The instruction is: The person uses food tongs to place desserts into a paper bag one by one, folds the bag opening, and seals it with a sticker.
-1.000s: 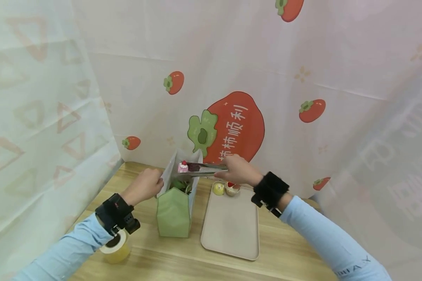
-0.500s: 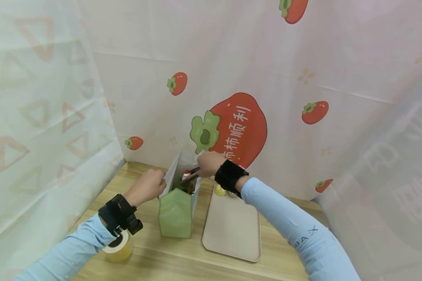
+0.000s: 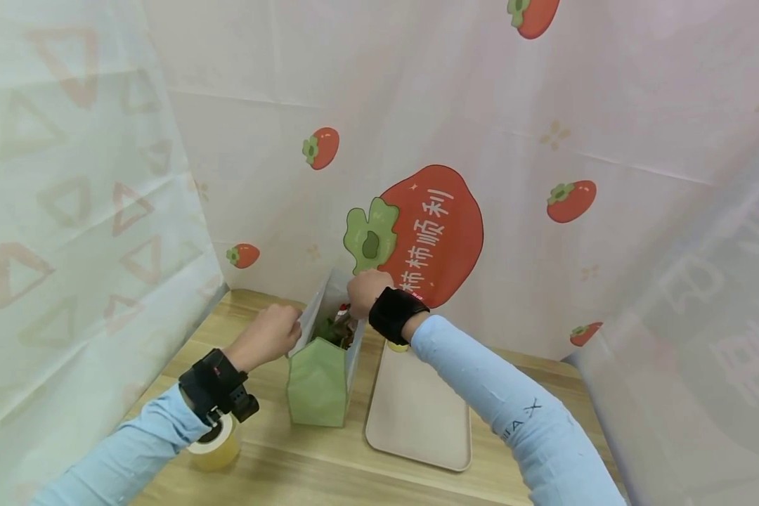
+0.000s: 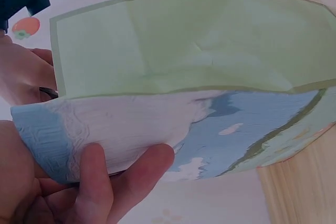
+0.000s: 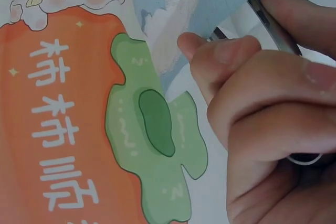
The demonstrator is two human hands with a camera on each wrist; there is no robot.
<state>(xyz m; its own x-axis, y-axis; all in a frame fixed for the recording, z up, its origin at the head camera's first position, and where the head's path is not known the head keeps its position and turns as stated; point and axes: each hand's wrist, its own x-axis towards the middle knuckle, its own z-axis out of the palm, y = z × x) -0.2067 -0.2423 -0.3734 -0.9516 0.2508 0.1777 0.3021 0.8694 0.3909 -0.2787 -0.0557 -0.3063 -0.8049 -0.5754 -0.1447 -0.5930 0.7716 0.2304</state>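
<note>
A green paper bag (image 3: 317,388) stands open-topped on the table. My left hand (image 3: 267,339) pinches its left upper rim; in the left wrist view the fingers (image 4: 134,182) lie against the painted side. Over the right side of the opening, my right hand (image 3: 367,290) grips metal tongs (image 5: 274,24). The tongs' tips reach down inside the bag and are mostly hidden by the hand. A small toy cake (image 3: 342,310) with a red top shows within the bag, beside dark and green contents. Whether the tongs still touch the cake cannot be made out.
To the bag's right lies a beige tray (image 3: 417,425), with a small yellow cake (image 3: 397,347) at its far end, partly behind my right wrist. A roll of yellow tape (image 3: 217,450) stands near my left forearm. A printed curtain (image 3: 481,91) hangs behind the table.
My right hand has moved left and down to the bag, carrying the toy cake in the tongs from above the opening to inside. The left hand has stayed at the rim.
</note>
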